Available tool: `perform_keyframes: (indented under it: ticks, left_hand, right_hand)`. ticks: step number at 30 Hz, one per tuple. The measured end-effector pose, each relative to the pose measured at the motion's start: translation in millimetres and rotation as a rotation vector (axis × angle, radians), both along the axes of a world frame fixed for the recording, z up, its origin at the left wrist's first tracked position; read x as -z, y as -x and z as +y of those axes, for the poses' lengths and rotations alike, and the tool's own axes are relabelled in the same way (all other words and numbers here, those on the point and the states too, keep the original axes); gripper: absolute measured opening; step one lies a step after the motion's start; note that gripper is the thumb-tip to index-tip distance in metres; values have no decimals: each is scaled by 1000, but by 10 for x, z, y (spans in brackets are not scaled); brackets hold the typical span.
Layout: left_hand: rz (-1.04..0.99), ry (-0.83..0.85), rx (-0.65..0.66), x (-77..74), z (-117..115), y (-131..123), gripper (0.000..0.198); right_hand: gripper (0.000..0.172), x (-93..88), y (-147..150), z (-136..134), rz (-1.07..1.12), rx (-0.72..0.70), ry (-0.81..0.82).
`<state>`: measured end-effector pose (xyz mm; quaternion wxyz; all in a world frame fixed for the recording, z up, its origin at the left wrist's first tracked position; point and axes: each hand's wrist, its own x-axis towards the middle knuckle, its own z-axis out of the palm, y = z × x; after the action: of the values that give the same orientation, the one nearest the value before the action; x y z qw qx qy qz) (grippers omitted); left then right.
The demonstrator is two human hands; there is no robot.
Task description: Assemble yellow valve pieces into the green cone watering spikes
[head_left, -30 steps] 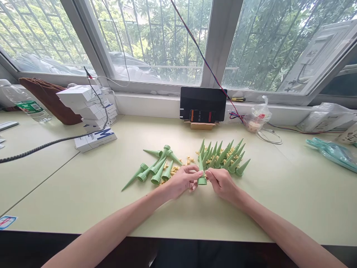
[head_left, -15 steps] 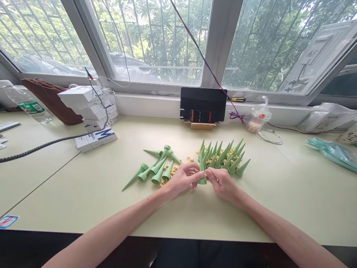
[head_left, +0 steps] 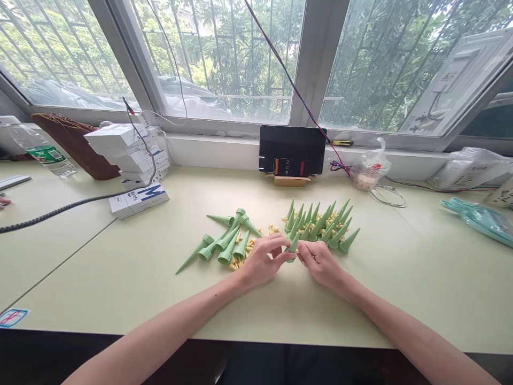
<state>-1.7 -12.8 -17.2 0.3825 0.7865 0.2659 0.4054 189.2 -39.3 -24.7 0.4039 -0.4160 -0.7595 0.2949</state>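
Note:
Between the thumb and fingers of my left hand (head_left: 266, 259) is a green cone-shaped spike (head_left: 294, 243), its point up and leaning right. My right hand (head_left: 320, 262) is closed in a pinch against the spike's side; a bit of a small yellow piece shows at its fingertips, mostly hidden. Left of my left hand lies a loose pile of green spikes (head_left: 227, 241) with wide ribbed caps. Small yellow pieces (head_left: 234, 264) lie among and beside them. Just beyond my right hand, several green spikes (head_left: 316, 227) stand points up in a group, with yellow pieces among them.
At the back, a phone (head_left: 292, 167) leans on a black tablet (head_left: 292, 141) above a small cardboard box. White boxes (head_left: 138, 200), a black coiled cord (head_left: 80, 203) and a bottle (head_left: 50, 155) are left. A bagged cup (head_left: 371, 170) and teal pouch (head_left: 479, 219) are right.
The held spike has gone from nearly upright to tilted, its tip now lower and further right. My left fingers have shifted around its base; my right hand stays almost in place.

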Motion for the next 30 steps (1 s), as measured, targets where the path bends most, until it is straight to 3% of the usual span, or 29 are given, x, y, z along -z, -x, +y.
perform_keyframes:
  ticks: [5,11,18,24,30]
  left_hand:
    - [78,-227,21,23,14,21,16]
    - [71,-206,12,18,7,12,14]
    - [4,101,-61,-47,-53,-38,14]
    - [-76,465,24,-92,-63,-51,30]
    - [-99,583,121,-47,-14,-26,36]
  right_hand:
    - [44,11,-4,12,26,-26,82]
    - [44,16,-11,21,31,-21,108]
    - [46,6,-14,16,4,11,77]
    - [45,-1,-5,12,-9,21,32]
    - [42,6,-21,-6,-67,36,-42]
